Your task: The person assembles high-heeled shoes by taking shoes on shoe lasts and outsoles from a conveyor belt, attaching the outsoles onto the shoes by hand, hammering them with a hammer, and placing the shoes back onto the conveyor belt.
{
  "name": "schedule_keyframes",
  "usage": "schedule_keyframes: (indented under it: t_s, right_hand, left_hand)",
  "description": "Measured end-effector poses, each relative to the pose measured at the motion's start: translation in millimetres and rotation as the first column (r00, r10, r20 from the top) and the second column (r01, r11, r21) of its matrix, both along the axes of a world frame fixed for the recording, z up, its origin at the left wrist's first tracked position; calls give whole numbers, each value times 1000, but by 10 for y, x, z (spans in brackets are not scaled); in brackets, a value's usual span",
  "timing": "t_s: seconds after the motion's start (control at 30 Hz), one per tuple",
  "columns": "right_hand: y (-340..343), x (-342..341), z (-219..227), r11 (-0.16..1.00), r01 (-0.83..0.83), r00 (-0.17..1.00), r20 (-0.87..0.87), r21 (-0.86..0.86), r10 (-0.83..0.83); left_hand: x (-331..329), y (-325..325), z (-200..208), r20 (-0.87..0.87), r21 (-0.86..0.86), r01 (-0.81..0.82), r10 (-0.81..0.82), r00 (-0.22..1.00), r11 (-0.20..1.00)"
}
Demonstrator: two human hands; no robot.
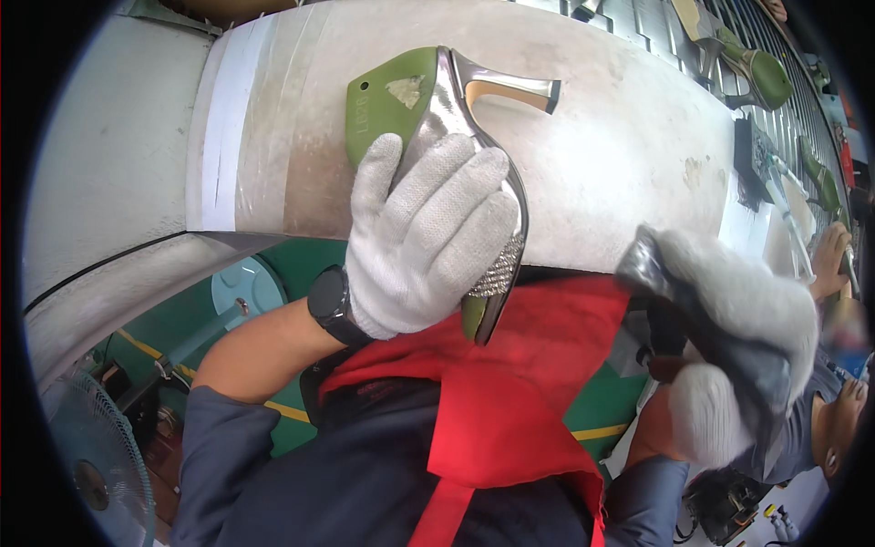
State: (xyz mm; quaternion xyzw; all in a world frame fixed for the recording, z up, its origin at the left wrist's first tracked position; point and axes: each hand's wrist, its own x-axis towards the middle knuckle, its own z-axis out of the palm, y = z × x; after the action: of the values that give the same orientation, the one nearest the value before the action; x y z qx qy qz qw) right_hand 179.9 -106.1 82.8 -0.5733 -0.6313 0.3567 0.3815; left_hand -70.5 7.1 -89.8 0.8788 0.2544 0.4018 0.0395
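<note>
My left hand (428,228), in a white knit glove, is closed over a metallic silver high-heeled shoe (453,105). The shoe is on a green last (387,96) and lies on its side, with its slim heel pointing right. A sparkling band (497,272) crosses it near the toe, which sticks out past the near edge of the pale work surface (620,173). To the right, my gloved right hand (738,319) is smeared by motion. Its fingers are closed round a dark grey, glossy thing (761,369) whose kind I cannot make out.
A slatted metal conveyor (647,36) runs at the far right, carrying more shoes on green lasts (770,77). A dark box (752,159) with pale tubing stands at the surface's right end. Another person's hand (831,255) shows beyond. A fan (96,465) stands at the lower left.
</note>
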Motion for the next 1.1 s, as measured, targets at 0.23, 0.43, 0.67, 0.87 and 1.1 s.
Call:
schedule_keyframes:
  t_s: [0.23, 0.43, 0.67, 0.87, 1.1]
  right_hand:
    - [334, -357, -400, 994, -109, 987, 113, -18, 111]
    - [233, -386, -540, 990, -111, 985, -139, -81, 99]
    - [244, -489, -392, 974, -202, 979, -28, -100, 200]
    - [1, -566, -654, 994, -111, 981, -156, 15, 112]
    - [-394, -684, -798, 975, -12, 918, -389, -224, -78]
  left_hand:
    - [29, -2, 6, 25, -25, -15, 16, 1000, 1000]
    - [-16, 34, -38, 30, -10, 50, -49, 998, 999]
    - [-35, 10, 6, -26, -20, 80, -81, 996, 997]
    - [-32, 20, -4, -9, -22, 97, -98, 995, 995]
    - [69, 58, 45, 63, -8, 43, -42, 997, 999]
